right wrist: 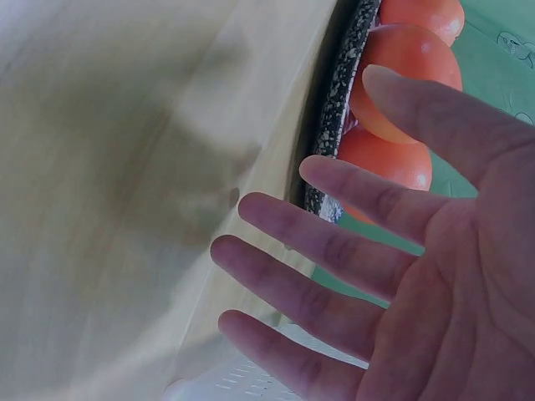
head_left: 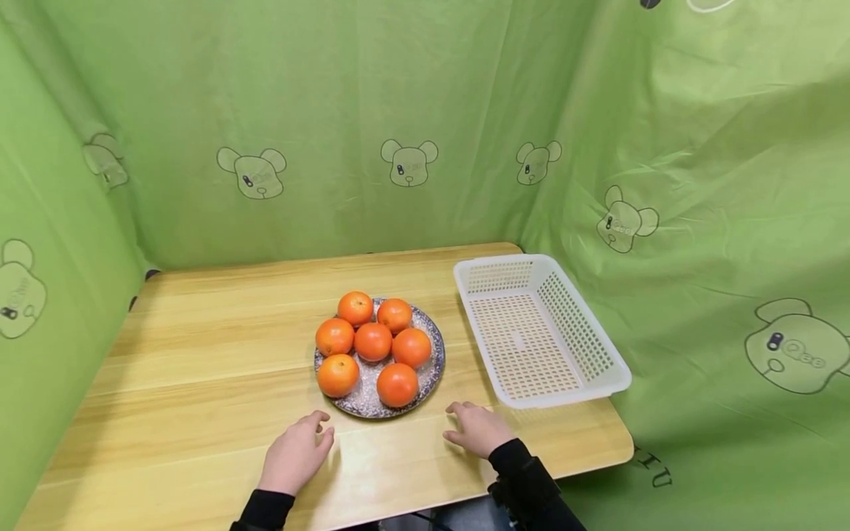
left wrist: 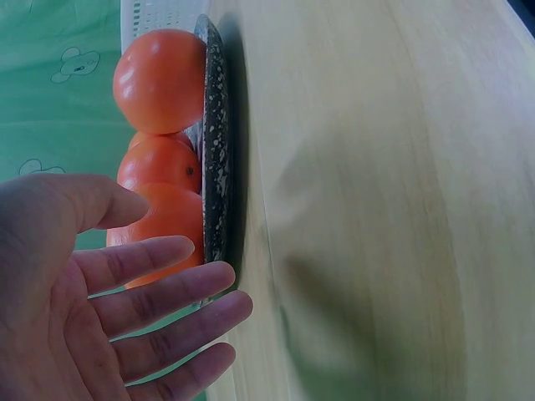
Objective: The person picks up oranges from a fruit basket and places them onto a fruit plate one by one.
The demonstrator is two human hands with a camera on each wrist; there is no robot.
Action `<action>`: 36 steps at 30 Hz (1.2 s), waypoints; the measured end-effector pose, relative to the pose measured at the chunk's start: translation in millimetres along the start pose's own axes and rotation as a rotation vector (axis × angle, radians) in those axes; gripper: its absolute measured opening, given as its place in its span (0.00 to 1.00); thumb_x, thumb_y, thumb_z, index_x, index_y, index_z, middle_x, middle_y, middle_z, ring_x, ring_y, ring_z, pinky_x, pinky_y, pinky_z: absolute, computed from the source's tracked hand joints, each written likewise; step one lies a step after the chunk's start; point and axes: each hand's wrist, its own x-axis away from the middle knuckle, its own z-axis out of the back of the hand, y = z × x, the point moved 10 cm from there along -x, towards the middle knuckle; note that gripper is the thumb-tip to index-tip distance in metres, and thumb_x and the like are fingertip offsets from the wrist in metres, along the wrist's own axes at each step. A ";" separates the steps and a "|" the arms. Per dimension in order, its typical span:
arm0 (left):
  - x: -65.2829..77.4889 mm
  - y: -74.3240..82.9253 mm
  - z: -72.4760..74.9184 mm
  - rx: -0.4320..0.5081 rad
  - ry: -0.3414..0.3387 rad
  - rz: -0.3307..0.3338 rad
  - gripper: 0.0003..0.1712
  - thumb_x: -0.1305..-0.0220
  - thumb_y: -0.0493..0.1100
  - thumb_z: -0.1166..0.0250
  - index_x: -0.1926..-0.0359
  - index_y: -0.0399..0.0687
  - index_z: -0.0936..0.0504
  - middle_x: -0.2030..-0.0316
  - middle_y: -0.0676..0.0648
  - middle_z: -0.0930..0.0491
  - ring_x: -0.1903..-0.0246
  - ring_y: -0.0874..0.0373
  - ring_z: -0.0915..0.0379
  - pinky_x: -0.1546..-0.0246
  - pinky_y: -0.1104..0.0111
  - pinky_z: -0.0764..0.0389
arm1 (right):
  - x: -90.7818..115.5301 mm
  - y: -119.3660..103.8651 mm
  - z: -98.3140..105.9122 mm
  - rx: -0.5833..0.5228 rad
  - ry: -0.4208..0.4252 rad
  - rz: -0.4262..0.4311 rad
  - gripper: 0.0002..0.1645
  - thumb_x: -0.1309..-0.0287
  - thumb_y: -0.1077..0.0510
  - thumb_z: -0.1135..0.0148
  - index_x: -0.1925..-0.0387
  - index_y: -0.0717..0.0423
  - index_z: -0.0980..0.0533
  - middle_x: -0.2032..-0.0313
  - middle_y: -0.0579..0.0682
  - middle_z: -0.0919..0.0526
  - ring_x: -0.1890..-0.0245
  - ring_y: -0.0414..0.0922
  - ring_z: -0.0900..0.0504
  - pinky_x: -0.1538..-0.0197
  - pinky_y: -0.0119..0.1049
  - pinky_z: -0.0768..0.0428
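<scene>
Several oranges (head_left: 373,341) sit on a round speckled plate (head_left: 430,372) in the middle of the table. My left hand (head_left: 295,451) hovers near the plate's front left side, and my right hand (head_left: 479,429) is off its front right side. Neither hand touches the plate or the fruit. In the left wrist view, the left hand (left wrist: 125,292) has its fingers spread and relaxed, with an orange (left wrist: 160,81) beyond the thumb. The right hand (right wrist: 376,251) also holds nothing, its fingers spread beside the plate's dark rim (right wrist: 338,100).
A white perforated plastic basket (head_left: 598,339) stands on the right of the table, just right of the plate. The wooden table (head_left: 219,339) has its front edge below the hands. Green curtains (head_left: 319,88) with mouse-head prints enclose the back and both sides.
</scene>
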 end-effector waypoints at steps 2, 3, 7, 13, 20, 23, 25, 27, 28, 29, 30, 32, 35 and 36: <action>-0.2 0.3 -0.6 0.002 0.001 0.001 0.16 0.42 0.48 0.41 0.55 0.45 0.22 0.65 0.45 0.18 0.68 0.49 0.21 0.72 0.56 0.23 | -0.1 0.5 0.3 0.005 0.011 0.001 0.26 0.50 0.45 0.36 0.53 0.56 0.26 0.60 0.53 0.19 0.60 0.49 0.20 0.61 0.43 0.23; -0.2 0.7 -0.9 0.004 0.001 0.001 0.16 0.42 0.48 0.41 0.55 0.45 0.22 0.65 0.45 0.18 0.69 0.49 0.21 0.72 0.56 0.23 | 0.3 0.3 1.0 0.009 0.019 0.002 0.26 0.50 0.45 0.37 0.53 0.55 0.26 0.59 0.52 0.19 0.60 0.49 0.20 0.61 0.43 0.22; -0.8 3.1 -2.9 0.012 -0.005 -0.002 0.16 0.42 0.48 0.41 0.55 0.45 0.22 0.65 0.45 0.18 0.69 0.49 0.22 0.72 0.56 0.23 | 6.0 -5.2 10.1 0.006 0.047 0.012 0.25 0.49 0.45 0.38 0.52 0.54 0.26 0.58 0.52 0.19 0.60 0.48 0.20 0.61 0.42 0.22; -2.0 4.0 -1.3 0.009 0.002 -0.006 0.16 0.42 0.48 0.41 0.55 0.46 0.22 0.64 0.45 0.19 0.69 0.49 0.22 0.73 0.57 0.23 | 25.6 -11.2 51.9 -0.058 0.109 0.009 0.27 0.45 0.47 0.39 0.47 0.57 0.28 0.52 0.55 0.22 0.54 0.51 0.22 0.54 0.44 0.24; -3.0 0.7 -0.9 0.009 0.003 -0.004 0.16 0.42 0.48 0.41 0.55 0.45 0.22 0.64 0.44 0.19 0.69 0.49 0.22 0.73 0.56 0.23 | 50.7 11.8 111.7 0.081 0.405 -0.043 0.31 0.53 0.52 0.32 0.47 0.60 0.28 0.55 0.59 0.21 0.56 0.55 0.22 0.55 0.48 0.24; -2.8 -0.3 -2.2 0.009 0.006 -0.004 0.16 0.42 0.48 0.40 0.55 0.46 0.22 0.65 0.45 0.18 0.69 0.49 0.22 0.73 0.56 0.23 | 53.1 25.2 109.8 0.087 0.404 -0.062 0.32 0.54 0.53 0.31 0.46 0.60 0.28 0.55 0.59 0.21 0.56 0.55 0.22 0.55 0.48 0.24; -2.7 -1.0 -3.1 0.006 0.008 -0.001 0.16 0.42 0.48 0.41 0.55 0.46 0.22 0.65 0.45 0.18 0.69 0.50 0.21 0.73 0.57 0.23 | 50.9 34.3 98.9 0.050 0.344 -0.078 0.33 0.51 0.54 0.33 0.44 0.60 0.30 0.53 0.60 0.22 0.53 0.56 0.23 0.50 0.51 0.28; -2.7 -0.8 -3.0 0.007 0.009 -0.001 0.16 0.42 0.48 0.41 0.55 0.46 0.22 0.65 0.45 0.18 0.69 0.50 0.21 0.74 0.57 0.23 | 48.0 42.9 87.2 0.001 0.291 -0.096 0.32 0.48 0.54 0.37 0.42 0.60 0.32 0.50 0.60 0.23 0.50 0.57 0.25 0.44 0.56 0.34; -2.7 -0.5 -2.7 0.008 0.009 -0.001 0.16 0.42 0.48 0.41 0.55 0.46 0.22 0.65 0.45 0.18 0.69 0.50 0.21 0.74 0.57 0.23 | 46.3 47.1 81.9 -0.022 0.271 -0.103 0.32 0.46 0.54 0.39 0.41 0.60 0.33 0.49 0.60 0.23 0.48 0.56 0.26 0.42 0.57 0.37; -2.8 -0.3 -2.6 0.010 0.008 -0.002 0.16 0.42 0.48 0.41 0.55 0.46 0.22 0.65 0.45 0.18 0.69 0.50 0.21 0.74 0.57 0.24 | 44.6 50.9 77.6 -0.047 0.258 -0.106 0.31 0.44 0.54 0.40 0.40 0.59 0.34 0.48 0.59 0.24 0.46 0.56 0.27 0.40 0.59 0.41; -2.9 -0.1 -2.5 0.011 0.008 -0.001 0.16 0.42 0.48 0.41 0.55 0.46 0.22 0.64 0.45 0.18 0.69 0.49 0.21 0.74 0.56 0.23 | 42.6 54.5 74.3 -0.061 0.254 -0.107 0.31 0.43 0.54 0.42 0.39 0.59 0.35 0.48 0.58 0.24 0.46 0.56 0.27 0.39 0.60 0.44; -2.9 0.7 -1.8 0.015 0.008 -0.003 0.16 0.42 0.48 0.41 0.55 0.46 0.22 0.64 0.45 0.18 0.69 0.49 0.21 0.74 0.56 0.24 | 37.7 60.0 71.3 -0.080 0.265 -0.098 0.30 0.41 0.55 0.44 0.38 0.58 0.35 0.50 0.57 0.22 0.47 0.55 0.27 0.38 0.60 0.47; -3.3 0.3 -2.2 0.017 0.008 0.002 0.16 0.42 0.48 0.41 0.55 0.46 0.22 0.64 0.45 0.18 0.69 0.49 0.21 0.74 0.56 0.24 | 26.8 68.1 70.0 -0.094 0.273 -0.086 0.30 0.40 0.55 0.45 0.37 0.57 0.36 0.51 0.55 0.21 0.47 0.54 0.26 0.39 0.60 0.48; -3.4 0.7 -2.3 0.018 0.007 0.001 0.16 0.43 0.48 0.41 0.55 0.46 0.22 0.65 0.45 0.18 0.69 0.49 0.22 0.74 0.56 0.24 | 22.3 70.9 70.3 -0.096 0.270 -0.084 0.30 0.40 0.54 0.45 0.37 0.57 0.37 0.51 0.55 0.21 0.47 0.54 0.26 0.39 0.60 0.48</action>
